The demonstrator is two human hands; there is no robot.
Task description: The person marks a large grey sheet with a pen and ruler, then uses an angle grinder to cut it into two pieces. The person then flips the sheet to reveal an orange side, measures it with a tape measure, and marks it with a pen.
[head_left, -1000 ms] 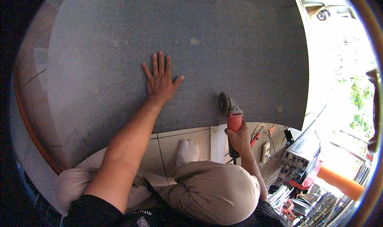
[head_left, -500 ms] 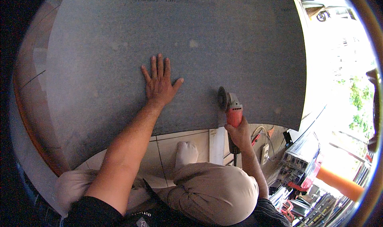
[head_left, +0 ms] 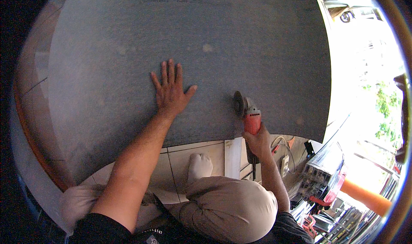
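My left hand (head_left: 173,94) lies flat with spread fingers on a large dark grey sheet (head_left: 107,72). To its right, my right hand (head_left: 258,142) is wrapped round the body of a red and grey angle grinder (head_left: 252,123). The grinder's disc (head_left: 239,103) stands on edge over the sheet, its face turned to the left. Whether the disc touches the surface I cannot tell. A dark cord end shows below my right hand, at the tool's rear.
Below the sheet's near edge are a light tiled floor (head_left: 176,171), a pale strip (head_left: 233,158) and my socked foot (head_left: 200,164). A power strip (head_left: 284,164) with cables sits right of my forearm. Stacked metal profiles (head_left: 322,171) and an orange tube (head_left: 365,197) fill the lower right.
The grinder has shifted very slightly up and left in my right hand. My left hand stays flat in nearly the same place. The sheet's printed marks look more blurred.
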